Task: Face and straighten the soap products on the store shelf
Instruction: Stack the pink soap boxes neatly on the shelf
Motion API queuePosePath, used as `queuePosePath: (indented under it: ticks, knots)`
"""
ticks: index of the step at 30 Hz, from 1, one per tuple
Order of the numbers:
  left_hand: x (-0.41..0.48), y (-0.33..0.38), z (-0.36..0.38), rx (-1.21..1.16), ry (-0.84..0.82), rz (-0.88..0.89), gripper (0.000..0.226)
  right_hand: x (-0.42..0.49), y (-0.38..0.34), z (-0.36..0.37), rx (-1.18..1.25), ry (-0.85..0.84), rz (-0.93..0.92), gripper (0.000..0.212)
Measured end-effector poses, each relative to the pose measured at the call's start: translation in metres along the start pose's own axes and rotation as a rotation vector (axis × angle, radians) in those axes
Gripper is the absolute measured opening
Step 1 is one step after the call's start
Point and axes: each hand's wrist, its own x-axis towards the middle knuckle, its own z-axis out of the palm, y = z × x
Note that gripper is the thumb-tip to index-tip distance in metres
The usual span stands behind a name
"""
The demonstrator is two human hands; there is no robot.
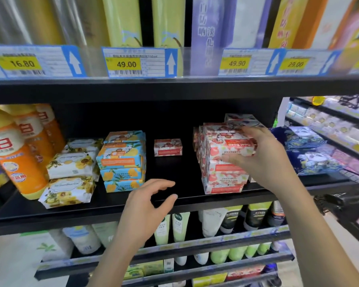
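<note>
Head view: right hand [263,160] pinches the top red soap bar [230,147], label inverted, on the red stack [224,179] at the right of the shelf [91,212]. Left hand [147,206] hovers near the front edge, fingers loosely spread, empty. Bar judged light, rigid, paper-wrapped; best gripped by its long edges.

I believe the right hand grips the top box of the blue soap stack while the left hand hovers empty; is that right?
Not quite. The head view shows the right hand gripping the top box of the red soap stack, not a blue one. The left hand does hover empty.
</note>
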Motion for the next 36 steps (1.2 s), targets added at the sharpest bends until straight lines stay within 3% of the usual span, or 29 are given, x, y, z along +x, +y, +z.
queuePosePath:
  ticks: [5, 12, 21, 36]
  knots:
    - [0.019, 0.019, 0.01, -0.132, -0.064, -0.029, 0.03, 0.001, 0.003, 0.001, 0.081, 0.037, 0.031, 0.094]
    - [0.047, 0.051, 0.031, -0.183, -0.13, 0.033, 0.074, -0.001, 0.014, -0.008, 0.117, 0.136, -0.006, 0.1]
    - [0.062, 0.068, 0.055, -0.108, -0.102, 0.052, 0.082, -0.011, 0.042, -0.028, 0.103, 0.177, 0.051, 0.097]
    - [0.072, 0.071, 0.062, -0.097, -0.062, -0.008, 0.081, -0.023, 0.057, -0.025, 0.388, 0.183, 0.105, 0.092]
